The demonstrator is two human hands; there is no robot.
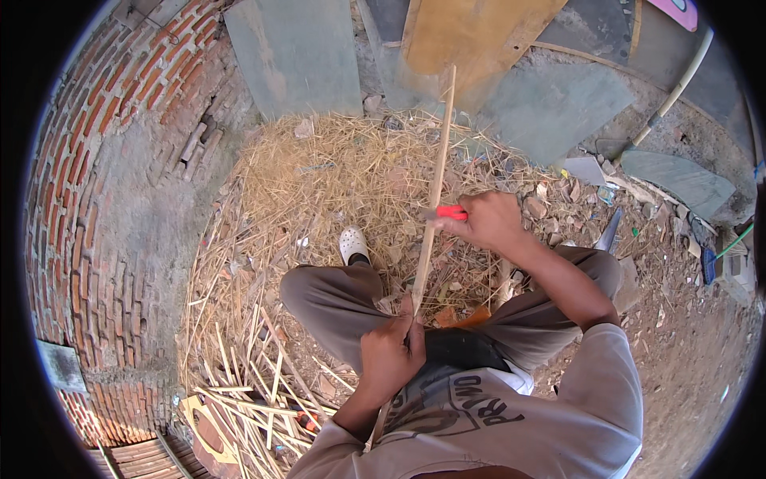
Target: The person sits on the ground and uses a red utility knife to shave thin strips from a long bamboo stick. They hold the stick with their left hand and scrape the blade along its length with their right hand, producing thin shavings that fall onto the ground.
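Hands grip bamboo strip [435, 188]: left hand [391, 355] low, right hand [487, 219] clutching red-handled knife [452, 212] (blade hidden).

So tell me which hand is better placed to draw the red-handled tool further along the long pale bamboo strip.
The right hand, probably. It grips the red-handled tool against the long pale bamboo strip partway up, with free length beyond. The left hand is closed around the strip's lower part near the lap, steadying it.
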